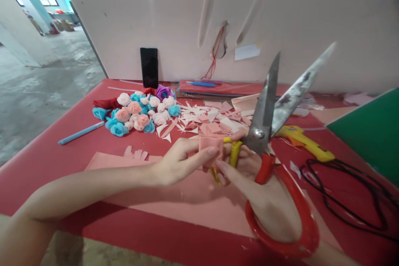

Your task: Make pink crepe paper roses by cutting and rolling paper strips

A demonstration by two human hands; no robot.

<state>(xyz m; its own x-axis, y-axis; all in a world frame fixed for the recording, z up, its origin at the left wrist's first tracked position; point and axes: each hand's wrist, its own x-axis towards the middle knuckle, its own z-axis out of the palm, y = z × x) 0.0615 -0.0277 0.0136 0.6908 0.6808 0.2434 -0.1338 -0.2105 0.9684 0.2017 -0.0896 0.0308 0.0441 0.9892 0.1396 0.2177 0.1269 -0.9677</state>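
My right hand (268, 199) is closed through the red handles of a large pair of scissors (271, 112), whose blades stand apart and point up. Its fingers also touch a yellow-handled object (234, 153) that I cannot make out. My left hand (181, 160) pinches a small pink paper piece (211, 144) just left of the scissors' pivot. Both hands hover over a pink paper sheet (174, 199) lying on the red table (46, 153).
A heap of paper roses (140, 110) in white, pink, blue and purple sits at the back left, with pink and white scraps (212, 118) beside it. A yellow glue gun (307, 141) and black cable (343, 199) lie right. A green sheet (370, 133), blue pen (81, 133) and black phone (149, 67) are nearby.
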